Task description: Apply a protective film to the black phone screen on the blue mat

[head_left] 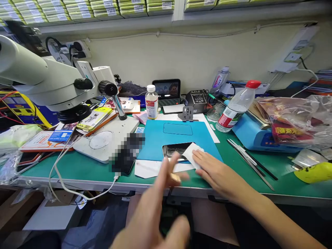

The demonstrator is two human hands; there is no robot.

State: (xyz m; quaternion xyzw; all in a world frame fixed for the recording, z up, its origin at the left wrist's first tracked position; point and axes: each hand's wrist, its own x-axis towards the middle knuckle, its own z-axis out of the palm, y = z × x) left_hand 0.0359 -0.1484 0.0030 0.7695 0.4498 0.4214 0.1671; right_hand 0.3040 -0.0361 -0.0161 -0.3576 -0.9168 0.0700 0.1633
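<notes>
My right hand (211,167) presses a folded white tissue (191,155) onto the right end of a smartphone (176,149) with a dark, glossy, reflective face. The phone lies flat on a blue work mat (153,138), near its front edge, and the tissue hides part of it. Closer to the camera, my left hand (155,211) is raised in front of the table edge, smeared by motion. Its fingers and thumb are spread, and no object shows in its grip. A second, dark phone (129,166), partly pixelated, lies left of the mat with a white cable (115,179) plugged in.
A microscope (62,86) on a pale base (103,155) takes up the left. Behind the mat stand a small bottle (151,103) and a screen device (167,91). To the right are a red-capped bottle (236,107), thin tools (249,160) and plastic bags (298,117).
</notes>
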